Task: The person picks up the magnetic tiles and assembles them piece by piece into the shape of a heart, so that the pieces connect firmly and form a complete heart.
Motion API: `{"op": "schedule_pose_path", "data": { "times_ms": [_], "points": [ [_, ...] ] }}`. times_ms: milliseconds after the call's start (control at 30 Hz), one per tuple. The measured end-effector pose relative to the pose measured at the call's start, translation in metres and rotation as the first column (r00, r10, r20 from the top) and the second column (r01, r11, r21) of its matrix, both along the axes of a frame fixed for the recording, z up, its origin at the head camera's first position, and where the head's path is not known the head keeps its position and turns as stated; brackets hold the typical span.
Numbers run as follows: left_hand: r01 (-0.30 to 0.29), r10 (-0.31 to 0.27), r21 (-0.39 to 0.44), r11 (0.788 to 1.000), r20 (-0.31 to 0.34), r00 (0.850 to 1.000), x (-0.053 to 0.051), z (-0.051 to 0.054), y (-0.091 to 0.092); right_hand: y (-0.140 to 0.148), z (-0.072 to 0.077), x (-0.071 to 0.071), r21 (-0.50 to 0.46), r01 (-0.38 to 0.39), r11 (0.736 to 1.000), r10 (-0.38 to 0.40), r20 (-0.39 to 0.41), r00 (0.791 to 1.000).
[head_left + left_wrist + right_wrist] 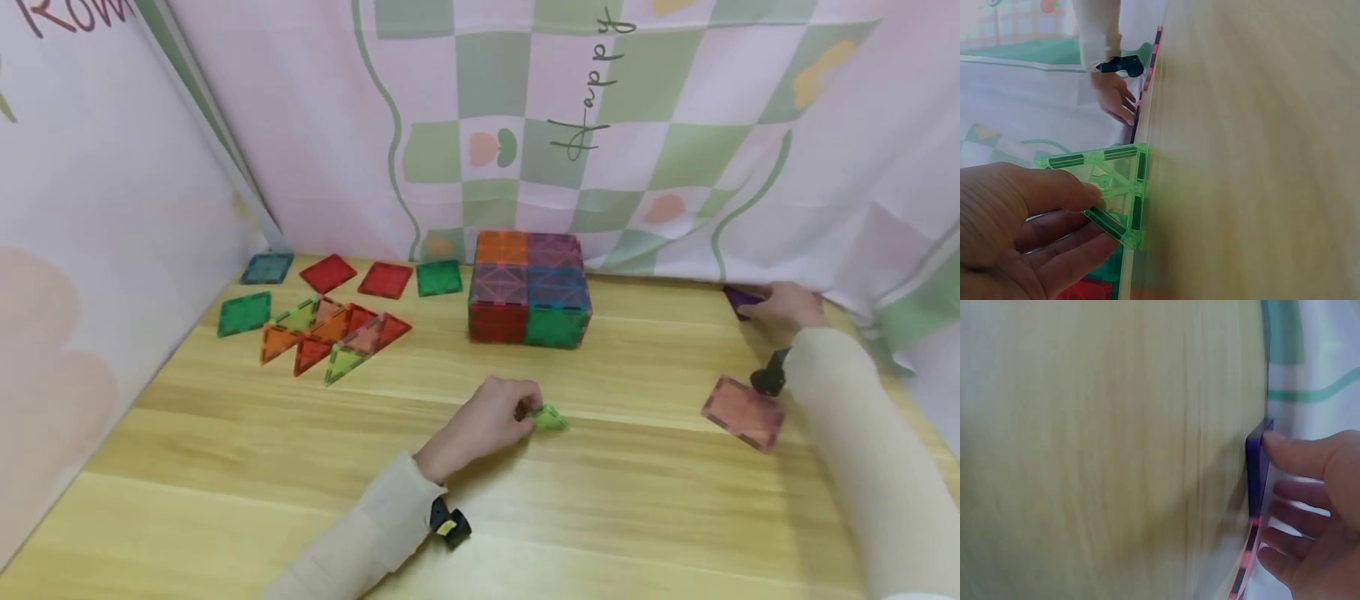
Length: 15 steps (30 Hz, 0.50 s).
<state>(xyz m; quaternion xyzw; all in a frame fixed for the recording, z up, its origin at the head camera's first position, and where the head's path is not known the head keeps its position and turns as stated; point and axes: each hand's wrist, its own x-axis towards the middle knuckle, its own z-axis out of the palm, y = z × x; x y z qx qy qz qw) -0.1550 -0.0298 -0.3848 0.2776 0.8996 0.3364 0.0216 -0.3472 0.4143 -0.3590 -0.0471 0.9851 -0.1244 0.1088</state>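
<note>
My left hand [487, 421] pinches a light green triangular magnetic tile [1119, 165] between thumb and fingers over the middle of the table. One edge of the tile is dark with magnets. Far to the right, by the curtain, my right hand [791, 307] holds a dark purple magnetic tile [1257, 469]. Its thumb lies on the tile; the other fingers are bent close to the edge, and their contact is partly hidden. A pink rectangular tile [744, 413] lies flat on the table beneath the right wrist.
A block of joined tiles [530, 287], red, green, blue, purple and orange, stands at the back middle. Left of it lie loose square tiles [327, 273] and a group of triangular tiles [324, 329]. A patterned curtain [637, 192] borders the wooden table [600, 525].
</note>
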Motion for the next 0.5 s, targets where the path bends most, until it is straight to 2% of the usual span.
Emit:
{"op": "schedule_pose_path", "data": {
  "times_ms": [100,200,500],
  "points": [
    [-0.002,0.002,0.0,1.0,0.005,1.0,-0.001,0.001,0.0,0.001,-0.001,-0.001,-0.002,-0.047,0.999,0.047,0.011,0.999],
    [-0.005,0.005,-0.002,1.0,-0.003,1.0,-0.001,0.002,0.0,-0.002,0.001,0.003,-0.024,-0.052,0.998,0.052,-0.017,0.999],
    [0.004,-0.004,0.004,1.0,0.0,1.0,0.0,0.002,0.001,-0.011,-0.001,0.02,-0.133,0.012,0.991,-0.013,-0.01,1.0]
  ]
}}
